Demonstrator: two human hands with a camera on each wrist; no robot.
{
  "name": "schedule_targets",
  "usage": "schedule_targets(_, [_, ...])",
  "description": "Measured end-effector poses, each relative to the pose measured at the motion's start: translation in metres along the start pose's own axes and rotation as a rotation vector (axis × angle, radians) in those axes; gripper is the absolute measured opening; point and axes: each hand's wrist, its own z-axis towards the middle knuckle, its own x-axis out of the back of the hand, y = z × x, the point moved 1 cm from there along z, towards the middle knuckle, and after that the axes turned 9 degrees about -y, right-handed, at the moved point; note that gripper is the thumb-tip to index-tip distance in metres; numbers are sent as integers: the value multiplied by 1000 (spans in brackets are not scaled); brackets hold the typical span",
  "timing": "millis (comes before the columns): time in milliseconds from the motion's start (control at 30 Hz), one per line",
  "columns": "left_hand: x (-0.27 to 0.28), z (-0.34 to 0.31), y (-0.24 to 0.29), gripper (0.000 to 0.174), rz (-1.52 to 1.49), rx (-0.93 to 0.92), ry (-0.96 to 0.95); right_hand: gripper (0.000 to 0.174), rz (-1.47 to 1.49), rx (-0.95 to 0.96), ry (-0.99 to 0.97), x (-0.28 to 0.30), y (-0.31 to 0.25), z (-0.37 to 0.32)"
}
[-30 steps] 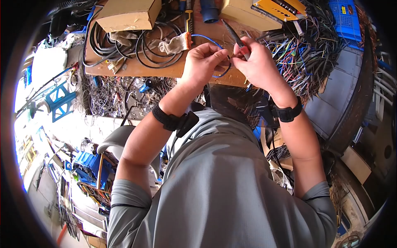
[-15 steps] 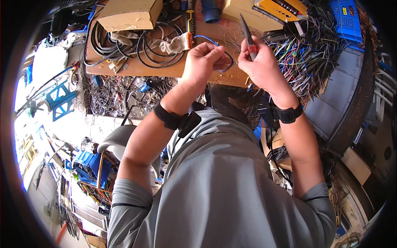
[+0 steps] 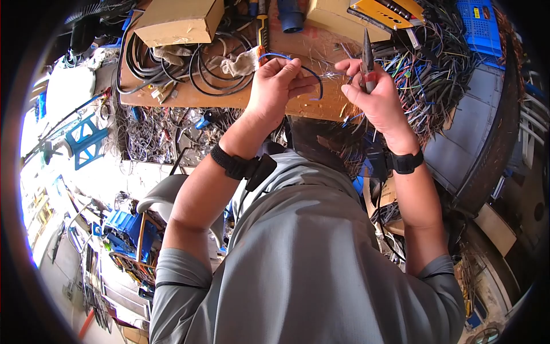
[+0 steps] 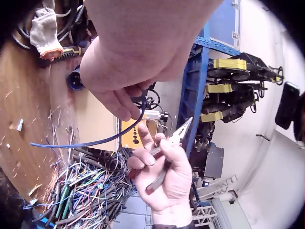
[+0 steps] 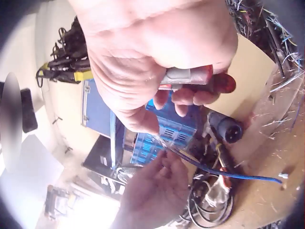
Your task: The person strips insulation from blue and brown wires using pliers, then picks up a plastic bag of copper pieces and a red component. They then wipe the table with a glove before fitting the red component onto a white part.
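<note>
A thin blue wire [image 3: 319, 83] is pinched between the thumb and fingers of my left hand [image 3: 274, 86], over the front part of the bench. It curves out on both sides of the fingers, and one long stretch of the wire [image 4: 95, 142] hangs free in the left wrist view. My right hand [image 3: 379, 100] grips long-nose pliers [image 3: 367, 53] to the right, apart from the left hand. Their dark nose points toward the back of the bench. Red-and-grey handles [image 5: 190, 76] lie in the right palm, partly hidden by the fingers.
A heap of cut wires [image 3: 412, 86] covers the bench's right side. Coiled black cable [image 3: 200, 83], a work glove [image 3: 243, 62] and a cardboard box [image 3: 180, 23] lie at left. Behind stand a blue plug [image 3: 291, 22], a yellow device [image 3: 381, 14] and a blue crate [image 3: 480, 28].
My right hand has drawn away to the right from the left hand, and the pliers have swung more upright. The left hand has stayed nearly in place, still holding the wire.
</note>
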Motion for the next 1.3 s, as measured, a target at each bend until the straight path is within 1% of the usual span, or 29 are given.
schedule_targets(33, [0,0,0,13,-16,6,11,26,-1,1,1,-1,3,-1])
schedule_targets(100, [0,0,1,12,-57,13,2,36,-155,140,25,-8,8,-2])
schedule_targets(133, [-1,0,0,11,-99,23,-5,36,-154,141,26,-11,10,-2])
schedule_targets(200, [-2,0,-1,11,-87,24,-13,39,-194,200,44,-20,11,-1])
schedule_targets(233, [-2,0,-1,10,-77,24,-22,37,-212,252,76,-23,10,2])
schedule_targets(267, [-3,0,-2,10,-75,25,-23,37,-211,252,79,-26,10,4])
schedule_targets(367, [-7,-1,-1,10,-78,59,-5,33,-208,227,120,-27,8,7])
schedule_targets(433, [-10,-1,-2,17,-119,38,5,29,-237,230,111,-27,8,8])
schedule_targets(467, [-8,-2,-3,17,-119,38,6,29,-237,230,109,-28,9,8])
schedule_targets(533, [-5,-2,-3,12,-110,62,-70,25,-86,232,118,-31,10,8])
schedule_targets(567, [-4,-2,-4,12,-110,61,-70,25,-86,232,117,-31,10,8])
schedule_targets(633, [-7,-4,-5,12,-139,49,-99,22,-195,219,159,-30,11,8])
schedule_targets(667, [-8,-5,-5,12,-139,49,-98,22,-194,220,159,-30,12,9])
schedule_targets(733, [-11,-7,-5,16,-143,52,-81,21,-109,134,190,-29,15,11])
schedule_targets(767, [-13,-8,-7,16,-143,52,-80,21,-109,135,189,-27,17,11])
schedule_targets(833, [-17,-11,-12,17,-18,75,-83,22,-193,107,199,-25,20,12])
schedule_targets(867, [-16,-10,-15,17,-19,75,-82,22,-193,107,198,-26,21,12])
schedule_targets(933, [-15,-8,-17,16,108,54,-53,19,-63,116,170,-29,21,12])
schedule_targets(1067, [-16,-7,-19,15,113,70,-7,23,-41,114,229,-32,22,12])
schedule_targets(1133, [-16,-8,-17,16,15,123,64,22,72,91,309,-30,22,12])
schedule_targets(1167, [-15,-8,-16,16,15,123,64,21,97,35,285,-26,19,11])
schedule_targets(1233, [-11,-9,-13,16,82,124,60,21,143,18,279,-23,11,10])
schedule_targets(1300, [-6,-8,-13,17,80,122,59,19,219,11,282,-23,2,8])
